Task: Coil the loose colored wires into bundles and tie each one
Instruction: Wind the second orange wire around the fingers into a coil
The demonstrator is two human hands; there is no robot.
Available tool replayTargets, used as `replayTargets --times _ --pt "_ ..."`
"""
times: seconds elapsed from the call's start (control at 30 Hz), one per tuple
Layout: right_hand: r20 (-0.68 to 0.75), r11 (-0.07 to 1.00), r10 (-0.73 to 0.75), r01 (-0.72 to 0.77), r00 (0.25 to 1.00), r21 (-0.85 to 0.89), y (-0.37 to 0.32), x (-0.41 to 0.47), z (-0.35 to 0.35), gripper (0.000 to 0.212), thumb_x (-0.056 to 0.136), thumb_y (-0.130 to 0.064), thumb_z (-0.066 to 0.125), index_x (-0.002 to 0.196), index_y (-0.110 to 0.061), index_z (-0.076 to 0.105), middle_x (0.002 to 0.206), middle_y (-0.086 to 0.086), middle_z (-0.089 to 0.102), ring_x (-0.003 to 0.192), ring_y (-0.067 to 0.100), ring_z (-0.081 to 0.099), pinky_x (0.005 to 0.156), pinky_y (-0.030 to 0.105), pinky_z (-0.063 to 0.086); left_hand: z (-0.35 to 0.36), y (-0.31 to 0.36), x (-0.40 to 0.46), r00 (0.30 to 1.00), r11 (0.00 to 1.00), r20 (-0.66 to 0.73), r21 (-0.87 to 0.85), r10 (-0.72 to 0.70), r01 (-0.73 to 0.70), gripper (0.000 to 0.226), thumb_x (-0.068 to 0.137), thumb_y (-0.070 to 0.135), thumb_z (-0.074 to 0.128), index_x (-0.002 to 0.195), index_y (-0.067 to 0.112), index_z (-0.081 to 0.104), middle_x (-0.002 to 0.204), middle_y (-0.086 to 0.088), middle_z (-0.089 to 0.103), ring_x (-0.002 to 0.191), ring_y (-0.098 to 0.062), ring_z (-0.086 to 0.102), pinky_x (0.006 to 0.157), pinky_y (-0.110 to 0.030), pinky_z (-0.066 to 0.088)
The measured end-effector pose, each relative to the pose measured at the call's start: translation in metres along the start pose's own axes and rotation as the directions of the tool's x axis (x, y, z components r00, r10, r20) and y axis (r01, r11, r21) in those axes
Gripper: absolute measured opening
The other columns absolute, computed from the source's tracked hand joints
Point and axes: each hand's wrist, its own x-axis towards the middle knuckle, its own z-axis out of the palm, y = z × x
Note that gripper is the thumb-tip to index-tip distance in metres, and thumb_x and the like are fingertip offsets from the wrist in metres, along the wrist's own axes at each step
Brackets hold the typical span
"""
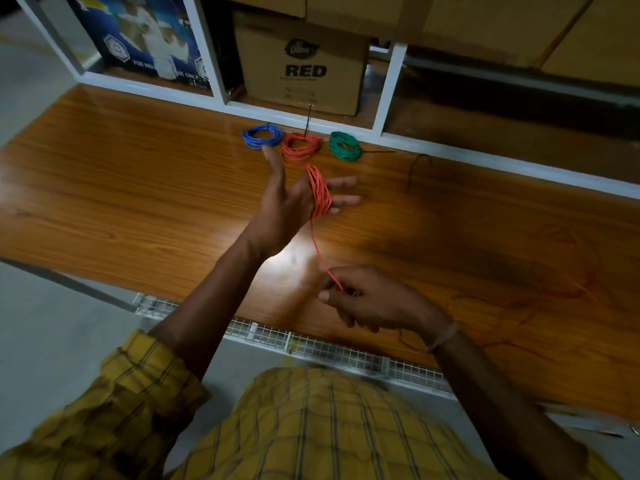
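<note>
— Yellow plaid shirt (311,427) fills the near edge, and past it a strip of white wire mesh (329,348) runs along the table's near side. What are the hands doing?

— The right hand (367,299) is low and near, its fingers curled with fingertips pinching the red wire (318,247). A pale band circles that wrist. The left hand (291,199) is raised farther out over the wooden table (138,202), fingers spread and thumb up, not clenched — a red coil (319,192) is wound around its fingers.

— Which way does the wire run?

— One taut strand, its long axis going from the right hand's pinch up and slightly left, away from the camera, to the bottom of the coil. The loops stand roughly upright across the left fingers. More loose red wire (554,299) lies faintly on the table to the right, hard to trace in the shadow.

— And beyond the hands?

— Three coiled bundles lie in a row near the table's far edge: a blue bundle (262,136) on the left, a red bundle (300,147) in the middle, a green bundle (344,145) on the right. The blue and red look just touching; the green sits a little apart. Thin dark ties stick out of the red and green ones.

— Any writing?

— Behind them, in white shelving (391,88), a cardboard box (304,67) is printed "RED" in bold under a small oval logo, too blurred to read. A blue poster (149,39) at far left has only partly readable white lettering.
</note>
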Motion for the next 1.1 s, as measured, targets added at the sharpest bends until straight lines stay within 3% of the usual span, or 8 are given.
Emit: replayTargets --times 0.17,0.33,0.53,0.67,0.77,0.87,1.0,1.1 --pt "-0.129 0.988 -0.141 0.147 0.982 0.039 -0.037 -0.030 -0.062 0.014 0.100 -0.024 0.066 0.096 -0.011 0.071 0.059 -0.001 0.061 0.042 0.009 0.047 0.037 0.020 0.036 -0.001 -0.013 -0.003 0.991 0.950 0.025 0.289 -0.134 0.121 0.128 0.067 0.105 0.023 0.133 0.001 0.058 0.130 -0.021 0.071 0.117 -0.038 0.070 0.107 -0.045 0.047" --pt "-0.335 0.949 -0.130 0.215 0.933 0.231 -0.034 -0.021 -0.113 0.027 0.100 -0.024 0.062 0.106 0.002 0.068 0.060 -0.001 0.054 0.038 0.007 0.036 0.037 0.020 0.036 0.012 -0.008 -0.013 0.968 0.923 0.168 0.367 -0.188 0.116 0.134 0.071 0.104 0.014 0.145 -0.004 0.042 0.120 -0.030 0.069 0.099 -0.049 0.068 0.095 -0.048 0.046" --pt "-0.465 0.958 -0.084 0.200 0.881 0.206 0.000 0.023 -0.125 0.020 0.101 -0.027 0.064 0.095 -0.008 0.065 0.068 -0.001 0.055 0.048 0.005 0.043 0.045 0.022 0.040 0.024 0.004 -0.020 0.887 0.959 0.414 0.263 -0.207 0.102 0.139 0.074 0.099 0.005 0.125 -0.025 0.041 0.079 -0.026 0.055 0.059 -0.031 0.040 0.066 -0.039 0.037" --pt "-0.543 0.946 -0.012 0.185 0.840 0.265 0.029 0.047 -0.093 0.027 0.097 -0.034 0.070 0.091 -0.009 0.065 0.068 0.003 0.052 0.048 0.008 0.043 0.043 0.027 0.037 0.025 0.008 -0.023 0.903 0.988 0.404 0.001 -0.143 0.156 0.147 0.069 0.093 -0.015 0.144 -0.024 0.032 0.076 -0.012 0.056 0.053 -0.019 0.038 0.058 -0.040 0.023" --pt "-0.541 0.953 0.002 0.163 0.841 0.257 0.044 0.052 -0.057 0.038 0.105 -0.034 0.057 0.083 -0.004 0.066 0.064 0.011 0.046 0.044 0.012 0.038 0.043 0.026 0.030 0.020 0.009 -0.023 0.949 0.979 0.309 -0.165 -0.064 0.119 0.150 0.072 0.095 -0.018 0.148 -0.025 0.031 0.080 -0.015 0.056 0.055 -0.018 0.045 0.060 -0.035 0.030" --pt "-0.502 0.968 -0.003 0.129 0.865 0.217 0.048 0.048 -0.020 0.044 0.110 -0.035 0.046 0.086 -0.004 0.067 0.055 0.005 0.049 0.040 0.006 0.040 0.041 0.020 0.032 0.019 0.005 -0.020 0.981 0.966 0.193 -0.245 -0.032 0.080 0.147 0.074 0.097 -0.013 0.149 -0.024 0.027 0.101 -0.018 0.063 0.077 -0.023 0.062 0.075 -0.033 0.048" --pt "-0.427 0.988 -0.106 0.045 0.898 -0.151 0.039 0.034 0.012 0.041 0.107 -0.043 0.043 0.089 -0.017 0.069 0.061 -0.007 0.062 0.059 0.014 0.062 0.063 0.034 0.050 0.018 0.000 -0.007 1.000 0.978 -0.011 -0.206 0.003 -0.005 0.141 0.076 0.092 -0.015 0.148 -0.017 0.039 0.139 -0.031 0.057 0.116 -0.038 0.062 0.101 -0.042 0.047" --pt "-0.320 0.912 -0.187 0.044 0.929 -0.408 0.027 0.016 0.010 0.031 0.099 -0.047 0.051 0.087 -0.021 0.063 0.071 0.001 0.065 0.068 0.023 0.063 0.063 0.039 0.049 0.018 0.001 0.004 0.988 0.999 -0.152 -0.032 -0.006 0.001 0.139 0.075 0.094 -0.013 0.146 -0.006 0.052 0.148 -0.028 0.058 0.132 -0.044 0.060 0.119 -0.056 0.037"
